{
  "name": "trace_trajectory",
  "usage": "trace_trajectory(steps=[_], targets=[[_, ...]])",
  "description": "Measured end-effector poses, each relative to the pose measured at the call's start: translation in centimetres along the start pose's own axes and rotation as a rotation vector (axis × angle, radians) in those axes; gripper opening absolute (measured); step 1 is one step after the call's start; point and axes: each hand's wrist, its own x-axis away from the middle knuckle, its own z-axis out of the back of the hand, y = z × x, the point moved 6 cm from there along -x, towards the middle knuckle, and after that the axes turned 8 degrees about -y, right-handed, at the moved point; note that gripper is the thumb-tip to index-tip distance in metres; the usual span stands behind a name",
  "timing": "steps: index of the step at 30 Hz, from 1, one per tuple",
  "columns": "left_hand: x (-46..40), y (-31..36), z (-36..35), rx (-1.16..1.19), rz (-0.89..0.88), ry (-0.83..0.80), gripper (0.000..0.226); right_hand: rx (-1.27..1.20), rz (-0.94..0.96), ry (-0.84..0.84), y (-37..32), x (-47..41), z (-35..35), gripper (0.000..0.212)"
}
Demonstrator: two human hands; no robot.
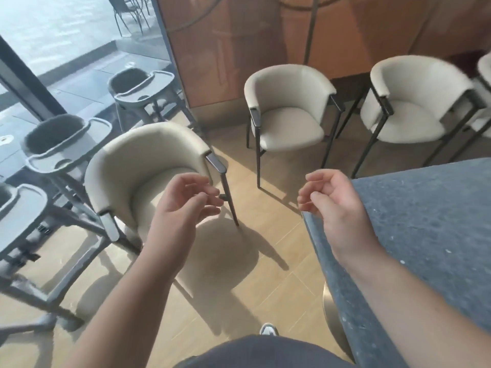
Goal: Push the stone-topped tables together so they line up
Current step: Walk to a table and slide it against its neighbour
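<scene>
**Hands free, table not yet gripped**

The person is standing beside one stone-topped table (430, 235), whose grey speckled slab is lying just to the right of the right hand (329, 200) and under that forearm. Both hands are hanging in the air in front of the body with fingers loosely curled, holding nothing; the right hand is hovering over the table's near corner, though contact cannot be told for sure. The left hand (186, 200) is floating well apart from the table, above a cream armchair (143, 166) that is sitting just beyond it. Two more armchairs (289, 110) are waiting further ahead of the hands, and grey high chairs (61, 144) are lining the glass to the left. No second table is showing, so alignment cannot be judged. This looks like the approach step: the next move is probably calling for both hands to settle on the slab's edge and for a turn toward wherever the partner table is standing.
</scene>
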Motion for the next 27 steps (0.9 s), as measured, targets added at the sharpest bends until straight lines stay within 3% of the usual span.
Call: trace_trajectory(steps=[11,20,27], targets=[[-20.3,-0.9,-3.4,0.045,-0.01,-0.21,0.022,-0.065,0.0,0.201,0.7,-14.5,2.0,0.031],[-36.9,-1.7,-0.2,0.027,0.025,-0.381,0.021,0.019,-0.006,0.334,1.7,-28.7,-1.5,0.034],[-47.3,-2.9,0.5,0.057,0.053,-0.424,0.025,0.041,-0.025,0.375,2.9,-36.1,-2.5,0.032]])
